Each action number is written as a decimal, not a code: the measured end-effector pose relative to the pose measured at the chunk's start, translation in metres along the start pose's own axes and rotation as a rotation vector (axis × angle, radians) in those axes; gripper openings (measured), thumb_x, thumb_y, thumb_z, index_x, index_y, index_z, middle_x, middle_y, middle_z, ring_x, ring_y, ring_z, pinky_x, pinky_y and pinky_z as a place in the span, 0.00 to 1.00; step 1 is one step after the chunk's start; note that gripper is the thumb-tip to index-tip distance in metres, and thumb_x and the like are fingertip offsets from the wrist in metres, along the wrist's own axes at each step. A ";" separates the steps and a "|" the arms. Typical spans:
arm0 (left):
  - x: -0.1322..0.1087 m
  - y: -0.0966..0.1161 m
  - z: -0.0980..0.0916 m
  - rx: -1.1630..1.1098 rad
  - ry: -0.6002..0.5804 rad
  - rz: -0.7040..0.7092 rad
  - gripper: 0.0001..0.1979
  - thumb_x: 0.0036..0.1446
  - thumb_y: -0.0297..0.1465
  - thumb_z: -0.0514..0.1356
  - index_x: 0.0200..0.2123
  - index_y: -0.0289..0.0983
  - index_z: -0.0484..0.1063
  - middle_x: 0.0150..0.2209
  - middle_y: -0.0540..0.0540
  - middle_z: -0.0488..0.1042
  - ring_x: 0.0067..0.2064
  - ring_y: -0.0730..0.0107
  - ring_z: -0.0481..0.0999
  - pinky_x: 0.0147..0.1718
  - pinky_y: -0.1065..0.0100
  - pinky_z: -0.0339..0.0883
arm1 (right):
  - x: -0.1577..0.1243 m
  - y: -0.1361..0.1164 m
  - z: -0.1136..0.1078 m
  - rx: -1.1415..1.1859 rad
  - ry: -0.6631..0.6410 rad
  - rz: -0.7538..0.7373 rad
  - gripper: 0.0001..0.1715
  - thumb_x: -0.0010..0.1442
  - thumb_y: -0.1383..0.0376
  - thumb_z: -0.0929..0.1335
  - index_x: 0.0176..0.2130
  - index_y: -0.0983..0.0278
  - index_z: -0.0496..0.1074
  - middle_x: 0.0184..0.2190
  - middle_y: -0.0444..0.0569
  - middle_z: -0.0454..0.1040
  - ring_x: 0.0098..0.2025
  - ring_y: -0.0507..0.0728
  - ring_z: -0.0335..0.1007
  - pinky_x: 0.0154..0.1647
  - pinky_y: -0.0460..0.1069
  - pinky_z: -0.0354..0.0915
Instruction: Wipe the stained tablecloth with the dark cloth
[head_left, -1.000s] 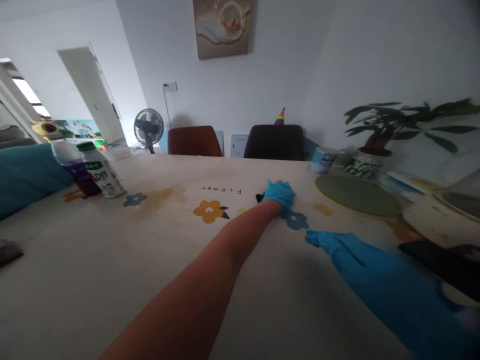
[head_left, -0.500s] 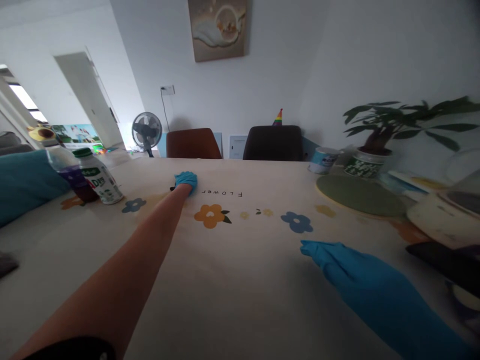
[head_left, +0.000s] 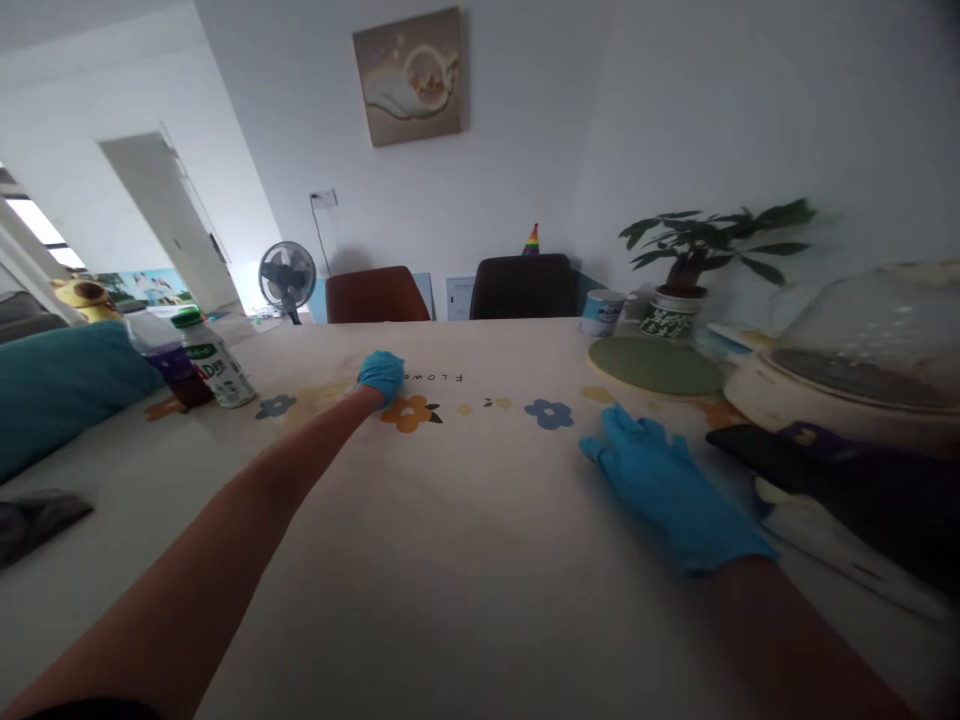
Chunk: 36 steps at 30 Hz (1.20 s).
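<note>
My left hand (head_left: 382,375), in a blue glove, reaches far across the table onto the flower-print tablecloth (head_left: 465,520). Its fingers are curled into a closed shape beside the printed word and the orange flower; whatever may lie inside them is hidden. On the right, my right hand (head_left: 667,485) wears a matching blue glove, palm down, with fingers apart and nothing in them. It is at the table's right side, just in front of the printed blue flower. I cannot tell whether it touches the cloth.
A white bottle with a green cap (head_left: 217,365) and a purple-labelled bottle (head_left: 178,372) stand at left. A dark cloth-like item (head_left: 41,525) lies nearer. At right are a green round mat (head_left: 652,365), a can (head_left: 602,313), a potted plant (head_left: 667,312) and a clear-domed container (head_left: 847,385).
My left hand has shifted slightly right along the tablecloth, and a small dark thing beside it no longer shows. My right hand has spread its fingers. The view has turned slightly right.
</note>
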<state>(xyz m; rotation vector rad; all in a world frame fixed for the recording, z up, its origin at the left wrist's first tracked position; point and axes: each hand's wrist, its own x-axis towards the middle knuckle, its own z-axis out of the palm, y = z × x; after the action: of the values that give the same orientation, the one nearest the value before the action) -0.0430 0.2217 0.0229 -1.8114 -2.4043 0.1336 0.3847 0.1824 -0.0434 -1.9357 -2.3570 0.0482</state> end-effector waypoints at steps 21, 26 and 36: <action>-0.003 0.098 0.022 -0.194 -0.008 0.199 0.22 0.90 0.26 0.57 0.77 0.26 0.79 0.78 0.18 0.80 0.77 0.40 0.82 0.80 0.31 0.74 | 0.018 -0.008 0.003 -0.016 -0.216 0.066 0.64 0.88 0.37 0.53 0.97 0.77 0.46 0.98 0.71 0.47 0.99 0.84 0.44 0.98 0.80 0.42; -0.006 -0.002 0.028 -0.110 0.008 -0.009 0.20 0.88 0.36 0.71 0.73 0.33 0.83 0.73 0.30 0.84 0.71 0.44 0.87 0.74 0.36 0.82 | 0.025 -0.006 0.004 -0.017 -0.214 0.080 0.66 0.86 0.37 0.53 0.96 0.82 0.49 0.97 0.75 0.49 0.98 0.89 0.47 0.98 0.83 0.44; -0.025 -0.040 0.024 -0.031 0.043 -0.017 0.22 0.85 0.43 0.76 0.70 0.36 0.85 0.68 0.35 0.86 0.65 0.46 0.89 0.66 0.41 0.88 | 0.029 -0.002 0.010 0.044 -0.142 0.050 0.66 0.84 0.35 0.56 0.95 0.79 0.56 0.96 0.76 0.55 0.96 0.92 0.52 0.95 0.87 0.48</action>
<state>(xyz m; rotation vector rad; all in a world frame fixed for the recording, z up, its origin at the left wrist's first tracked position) -0.0778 0.1864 0.0035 -1.7876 -2.4045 0.0557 0.3762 0.2111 -0.0514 -2.0343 -2.3705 0.2473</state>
